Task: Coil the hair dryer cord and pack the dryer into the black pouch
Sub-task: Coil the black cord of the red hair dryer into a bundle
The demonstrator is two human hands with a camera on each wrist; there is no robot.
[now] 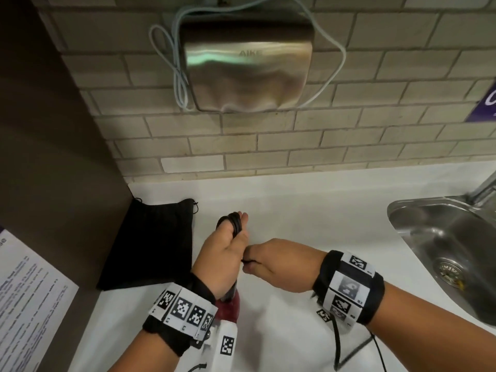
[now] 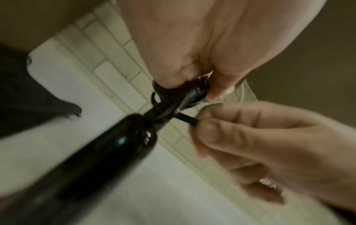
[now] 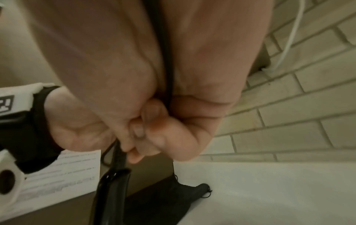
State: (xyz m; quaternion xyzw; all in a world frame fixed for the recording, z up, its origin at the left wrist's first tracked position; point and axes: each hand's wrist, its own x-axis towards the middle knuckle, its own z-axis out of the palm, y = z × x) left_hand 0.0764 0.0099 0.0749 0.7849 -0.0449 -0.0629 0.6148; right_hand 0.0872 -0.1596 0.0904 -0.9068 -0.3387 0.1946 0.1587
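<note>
The hair dryer (image 1: 228, 308) has a dark red body low in the head view, and its glossy black handle (image 2: 115, 144) points up into my left hand (image 1: 222, 253). Loops of its black cord (image 1: 234, 222) wrap my left fingers, with the thumb pressing them; the loops (image 2: 157, 91) show at the handle's end. My right hand (image 1: 265, 261) touches the left one and pinches a short stretch of cord (image 2: 185, 120) between thumb and curled fingers (image 3: 146, 126). The black pouch (image 1: 150, 245) lies flat on the counter to the left, drawstrings at its far edge.
A white counter (image 1: 308, 210) runs along a tiled wall. A steel sink (image 1: 442, 237) with a tap (image 1: 483, 189) sits at the right. A metal hand dryer (image 1: 247, 65) with a white cable hangs on the wall. A brown partition with a paper notice (image 1: 26, 304) bounds the left.
</note>
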